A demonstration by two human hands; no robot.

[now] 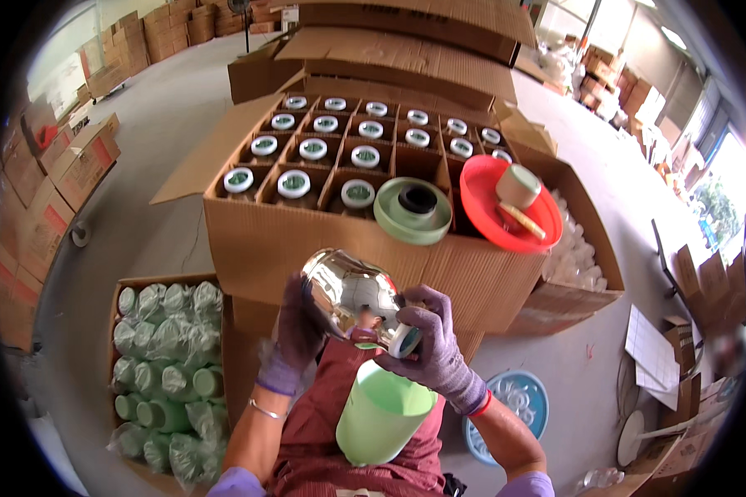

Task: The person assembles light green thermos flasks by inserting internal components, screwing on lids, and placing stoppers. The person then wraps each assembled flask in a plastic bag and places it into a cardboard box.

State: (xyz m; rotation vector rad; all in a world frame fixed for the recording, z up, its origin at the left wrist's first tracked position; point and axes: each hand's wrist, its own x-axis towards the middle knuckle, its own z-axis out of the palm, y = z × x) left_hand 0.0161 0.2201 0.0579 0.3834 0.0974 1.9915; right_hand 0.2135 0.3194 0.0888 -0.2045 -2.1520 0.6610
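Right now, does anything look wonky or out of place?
Yes: the red dish on the big box's front right corner. It looks odd because it seems to stick out past the edge, with a small cup inside.

On my feed, the left hand (297, 335) wears a greyish-purple knitted fabric glove (288, 352) ending in a brighter purple cuff (278, 379); nearer me sits a slim, rounded silver-coloured bangle (265, 409). On the right hand (441, 352) I see a matching knitted glove (449, 369), with a thin red wristband (482, 403) beside its cuff. Plain lavender cloth sleeves (529, 484) show at the near edge. Between them I make out a maroon cloth garment (307, 451), finely lined.
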